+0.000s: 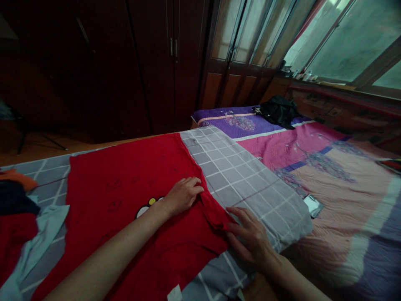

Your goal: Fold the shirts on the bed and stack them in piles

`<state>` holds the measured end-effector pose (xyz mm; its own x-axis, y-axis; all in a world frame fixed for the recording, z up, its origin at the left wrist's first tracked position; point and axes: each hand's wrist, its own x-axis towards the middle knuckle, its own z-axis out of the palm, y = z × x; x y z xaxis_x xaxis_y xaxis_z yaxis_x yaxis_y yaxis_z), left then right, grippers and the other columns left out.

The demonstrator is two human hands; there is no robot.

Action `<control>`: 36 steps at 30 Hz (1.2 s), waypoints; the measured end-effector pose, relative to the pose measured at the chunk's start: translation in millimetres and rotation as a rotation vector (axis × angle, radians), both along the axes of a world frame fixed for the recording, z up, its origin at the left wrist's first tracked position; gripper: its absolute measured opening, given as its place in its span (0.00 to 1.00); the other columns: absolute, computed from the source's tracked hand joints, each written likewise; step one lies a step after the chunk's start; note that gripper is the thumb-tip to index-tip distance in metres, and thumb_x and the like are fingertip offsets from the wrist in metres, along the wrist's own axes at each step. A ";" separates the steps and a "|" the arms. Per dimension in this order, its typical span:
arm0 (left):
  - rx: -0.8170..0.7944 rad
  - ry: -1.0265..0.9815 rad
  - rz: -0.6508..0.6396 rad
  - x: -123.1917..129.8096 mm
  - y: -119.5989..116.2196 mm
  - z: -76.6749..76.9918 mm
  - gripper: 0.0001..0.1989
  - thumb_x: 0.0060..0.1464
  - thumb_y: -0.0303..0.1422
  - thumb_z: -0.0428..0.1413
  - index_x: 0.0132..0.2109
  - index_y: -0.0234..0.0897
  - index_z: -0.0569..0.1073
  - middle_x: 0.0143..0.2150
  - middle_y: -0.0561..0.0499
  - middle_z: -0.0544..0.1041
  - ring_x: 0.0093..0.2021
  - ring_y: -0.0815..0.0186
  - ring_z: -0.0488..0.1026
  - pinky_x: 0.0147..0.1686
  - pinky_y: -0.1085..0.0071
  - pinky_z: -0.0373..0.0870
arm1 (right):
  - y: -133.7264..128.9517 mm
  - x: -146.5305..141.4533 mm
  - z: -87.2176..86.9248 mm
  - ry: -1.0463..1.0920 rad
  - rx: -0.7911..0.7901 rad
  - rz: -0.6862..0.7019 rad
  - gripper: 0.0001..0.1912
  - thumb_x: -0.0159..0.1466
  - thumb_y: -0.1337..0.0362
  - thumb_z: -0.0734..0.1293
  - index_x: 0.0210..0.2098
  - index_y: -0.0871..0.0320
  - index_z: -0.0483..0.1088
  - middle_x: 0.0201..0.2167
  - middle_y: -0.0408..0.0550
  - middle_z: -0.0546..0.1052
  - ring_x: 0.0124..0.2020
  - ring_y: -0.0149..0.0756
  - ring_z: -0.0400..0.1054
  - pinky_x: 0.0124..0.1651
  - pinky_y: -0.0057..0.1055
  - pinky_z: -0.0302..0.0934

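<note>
A red garment (125, 167) with a yellow and white print lies spread over a grey checked cloth (244, 175). My left hand (184, 194) rests on it near its right edge, fingers curled round a fold of the fabric. Lower right, my right hand (249, 234) has the same edge between thumb and fingers, where the fabric is bunched. A small white tag (174, 293) shows at the garment's bottom.
Other clothes, among them a pale blue piece (46, 234) and an orange one (19, 179), lie at the left. A patterned bed (332, 200) with a phone (313, 205) and a black garment (278, 110) stands right. Dark wardrobes (175, 83) line the back.
</note>
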<state>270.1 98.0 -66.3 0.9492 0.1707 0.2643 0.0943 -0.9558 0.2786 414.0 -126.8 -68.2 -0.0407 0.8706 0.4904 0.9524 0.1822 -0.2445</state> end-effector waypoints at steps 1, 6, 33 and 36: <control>0.024 0.010 -0.001 -1.8 0.0 1.9 0.15 0.56 0.21 0.48 0.45 0.36 0.75 0.51 0.43 0.72 0.50 0.58 0.69 0.49 0.62 0.66 | -2.2 1.6 1.2 -0.051 -0.028 0.025 0.12 0.58 0.70 0.63 0.40 0.55 0.73 0.51 0.55 0.69 0.52 0.47 0.63 0.48 0.45 0.64; 0.076 -0.068 -0.027 -1.4 -11.4 7.7 0.15 0.57 0.24 0.48 0.48 0.37 0.74 0.55 0.45 0.71 0.57 0.59 0.65 0.57 0.62 0.59 | -1.2 3.0 11.4 -0.101 -0.062 0.000 0.14 0.60 0.67 0.63 0.45 0.58 0.71 0.58 0.57 0.65 0.61 0.49 0.55 0.54 0.48 0.61; -0.204 0.132 0.495 -145.9 -0.3 56.1 0.27 0.63 0.37 0.46 0.66 0.34 0.53 0.67 0.41 0.56 0.66 0.60 0.52 0.63 0.61 0.50 | 56.8 -2.6 -7.2 -0.306 -0.002 0.236 0.43 0.63 0.49 0.57 0.68 0.63 0.35 0.68 0.58 0.44 0.65 0.59 0.45 0.53 0.56 0.57; -0.216 0.022 0.820 -226.4 -14.0 63.8 0.24 0.61 0.36 0.47 0.62 0.34 0.60 0.63 0.43 0.64 0.62 0.61 0.60 0.60 0.62 0.55 | 79.7 -6.9 -16.8 -0.333 -0.024 0.325 0.43 0.63 0.48 0.58 0.69 0.61 0.36 0.67 0.58 0.47 0.63 0.60 0.50 0.52 0.55 0.58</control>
